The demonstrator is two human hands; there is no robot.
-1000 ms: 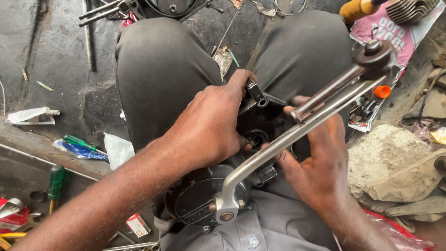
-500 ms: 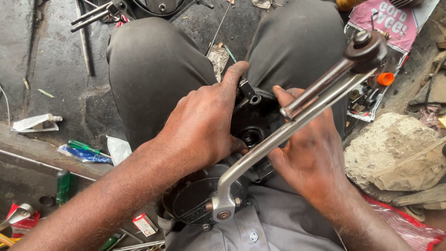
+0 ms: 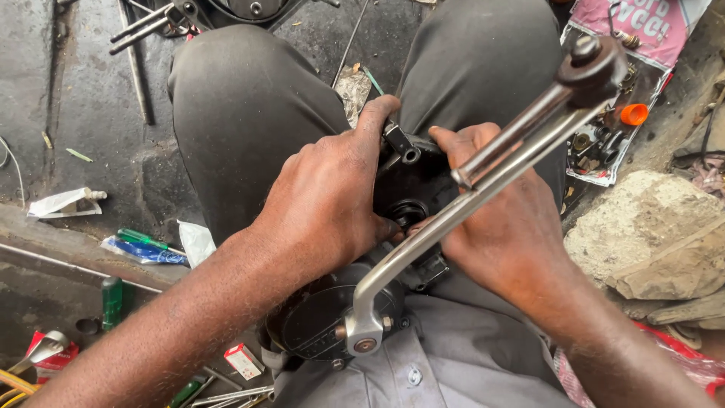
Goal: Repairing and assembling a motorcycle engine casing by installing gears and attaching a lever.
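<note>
Both hands are clamped on a black engine casing (image 3: 411, 185) in the lap, left hand (image 3: 325, 204) and right hand (image 3: 506, 227) gripping its sides. The chrome kick-start lever (image 3: 468, 200) cuts right across the right hand, hiding part of it. Green screwdrivers (image 3: 140, 238) lie on the greasy floor (image 3: 68, 113) off to the left.

A green-handled screwdriver (image 3: 143, 239) lies at the left of the frame on a blue wrapper (image 3: 143, 253), with a crumpled white plastic scrap (image 3: 196, 240) just beside it on the right. A flattened white tube (image 3: 64, 202) rests further left on the dark stained floor (image 3: 68, 113). Two metal rods (image 3: 143, 29) lie side by side at the upper left. A second green handle (image 3: 112, 301) stands lower left, near a red and white packet (image 3: 49, 351). A small red and white box (image 3: 243, 361) sits at the bottom centre-left. At the upper right a pink printed bag (image 3: 664, 34) carries small metal parts, and an orange cap (image 3: 633, 114) lies on it. A pale rough stone (image 3: 642, 227) occupies the right edge.
</note>
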